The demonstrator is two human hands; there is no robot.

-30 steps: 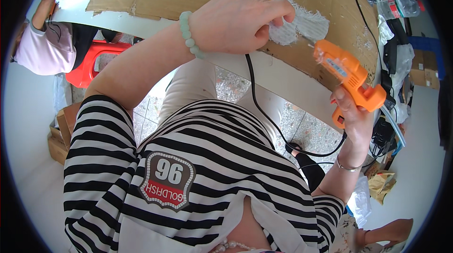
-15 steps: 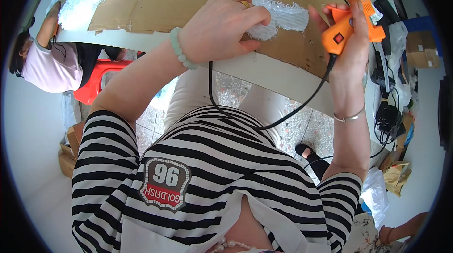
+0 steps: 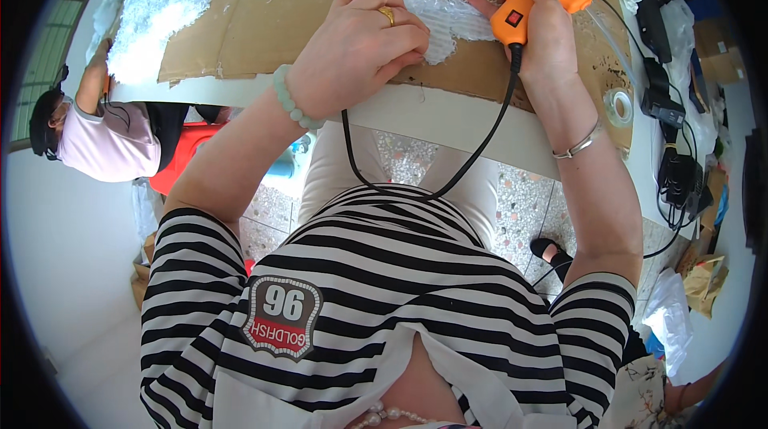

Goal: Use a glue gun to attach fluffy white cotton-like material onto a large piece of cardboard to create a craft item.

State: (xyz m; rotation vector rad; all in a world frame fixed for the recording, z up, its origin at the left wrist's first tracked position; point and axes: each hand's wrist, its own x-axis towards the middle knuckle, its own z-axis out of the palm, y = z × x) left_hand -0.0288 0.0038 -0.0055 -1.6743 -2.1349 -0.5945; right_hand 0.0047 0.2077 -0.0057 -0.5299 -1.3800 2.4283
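In my right hand (image 3: 552,41) is an orange glue gun (image 3: 513,19), its handle toward me and its front end at the top of the picture. A black cord (image 3: 480,149) hangs from the handle and loops past my waist. My left hand (image 3: 358,46) is closed just above the table's near edge, fingers curled inward. Beside its fingertips lies a white fringed piece (image 3: 452,17) on the cardboard (image 3: 248,21). Whatever the left fingers pinch, if anything, is hidden. The glue gun is to the right of this piece.
A white fluffy heap (image 3: 168,9) covers the cardboard's left end. At the right are a tape roll (image 3: 618,106), a black adapter (image 3: 662,109) and tangled cables (image 3: 680,181). Another person in pink (image 3: 108,137) sits at the far left, near a red stool (image 3: 180,157).
My right hand has brought the glue gun leftward, nearer my left hand. The left fingers have curled in more. The whole view has shifted, and the tape roll now shows.
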